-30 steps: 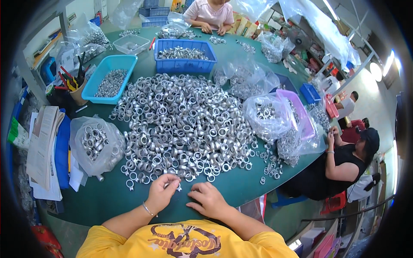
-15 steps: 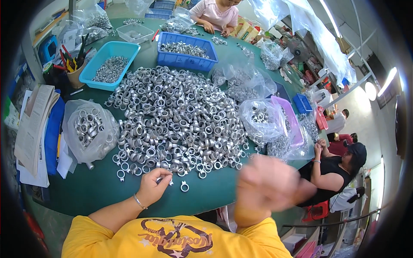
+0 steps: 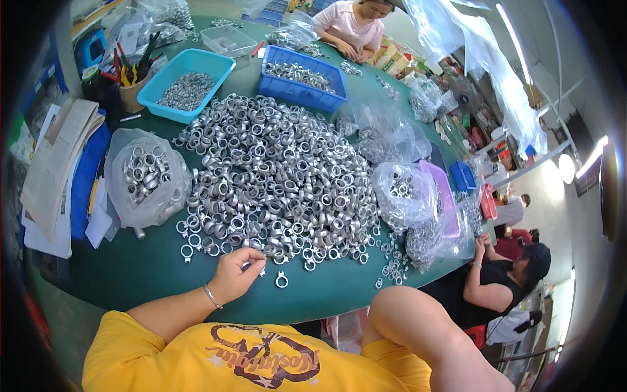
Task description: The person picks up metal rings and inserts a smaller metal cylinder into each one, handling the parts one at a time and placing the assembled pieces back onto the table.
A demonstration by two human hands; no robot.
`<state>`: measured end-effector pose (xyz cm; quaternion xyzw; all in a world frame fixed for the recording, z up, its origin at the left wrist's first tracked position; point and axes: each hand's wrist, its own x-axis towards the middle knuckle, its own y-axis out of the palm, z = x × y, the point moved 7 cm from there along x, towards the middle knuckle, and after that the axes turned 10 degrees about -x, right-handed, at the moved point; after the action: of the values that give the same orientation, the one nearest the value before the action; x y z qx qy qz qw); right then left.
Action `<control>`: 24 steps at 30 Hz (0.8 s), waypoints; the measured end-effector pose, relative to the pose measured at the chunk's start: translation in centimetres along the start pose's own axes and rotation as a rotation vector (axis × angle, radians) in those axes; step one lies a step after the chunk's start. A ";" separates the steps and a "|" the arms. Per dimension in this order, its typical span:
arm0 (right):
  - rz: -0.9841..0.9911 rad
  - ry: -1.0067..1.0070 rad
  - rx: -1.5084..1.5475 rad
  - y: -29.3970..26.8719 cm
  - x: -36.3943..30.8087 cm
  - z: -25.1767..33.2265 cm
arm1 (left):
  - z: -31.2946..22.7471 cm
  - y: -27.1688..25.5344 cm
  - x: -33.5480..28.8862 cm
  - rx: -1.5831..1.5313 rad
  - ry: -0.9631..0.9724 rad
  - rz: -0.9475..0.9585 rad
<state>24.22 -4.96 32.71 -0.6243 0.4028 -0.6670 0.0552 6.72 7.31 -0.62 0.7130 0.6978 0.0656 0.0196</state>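
My left hand (image 3: 239,274) rests at the near edge of a large heap of silver metal rings (image 3: 281,183), each with a small lug. Its thumb and fingers are pinched together on a metal ring (image 3: 262,273), mostly hidden, with only a small bright bit showing at the fingertips. One loose ring (image 3: 281,280) lies flat on the green table (image 3: 150,274), just right of that hand. My right arm (image 3: 418,320) is raised and bent at the elbow; its forearm runs out at the lower right, and the hand is outside the picture.
Left of the heap stand a plastic bag of rings (image 3: 147,176) and stacked papers (image 3: 59,163). Behind it are a turquoise tray (image 3: 222,65) and a blue bin (image 3: 304,98) of small parts. More bags (image 3: 405,196) and a pink tray (image 3: 450,215) lie right. Two people sit around the table.
My right hand, blurred above the table's right side, has swung out of the picture at the lower right. My left hand keeps its pinch beside the heap. The view has shifted slightly.
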 end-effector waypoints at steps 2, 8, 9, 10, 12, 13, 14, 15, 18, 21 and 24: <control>0.155 0.058 0.388 0.4 -1.7 -2.4 | -0.1 0.2 0.0 -0.023 -0.005 -0.002; 0.420 1.523 -0.809 -8.3 -22.3 -12.4 | -3.8 -0.3 -0.9 0.138 0.237 -0.037; 0.444 1.601 -1.033 -11.9 -25.4 -11.4 | -4.8 -0.1 -1.0 0.146 0.253 -0.045; 0.403 1.711 -1.169 -15.8 -28.4 -10.2 | -5.4 0.0 -1.2 0.144 0.258 -0.034; 0.295 1.786 -1.428 -22.0 -31.6 -7.9 | -6.6 -0.8 -2.0 0.212 0.304 -0.065; 0.345 1.740 -1.535 -24.0 -33.0 -7.0 | -7.2 -1.4 -2.4 0.248 0.315 -0.110; 0.349 1.787 -1.592 -25.2 -34.3 -6.6 | -7.1 -2.2 -3.0 0.297 0.291 -0.144; 0.340 1.788 -1.590 -25.3 -35.8 -6.2 | -6.9 -3.2 -3.8 0.345 0.268 -0.177; 0.643 2.221 -1.690 -24.4 -39.9 -5.8 | -6.8 -6.1 -7.2 0.469 0.241 -0.321; 0.207 2.323 -1.538 -27.4 -46.0 -1.5 | -5.3 -7.3 -10.3 0.554 0.234 -0.433; -0.120 2.237 -1.532 -28.0 -45.9 -1.1 | -3.7 -7.4 -12.4 0.609 0.231 -0.461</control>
<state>45.11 40.75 13.58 0.3567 0.4710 -0.4247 -0.6860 -1.32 -5.11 1.33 0.4986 0.8248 -0.0704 -0.2571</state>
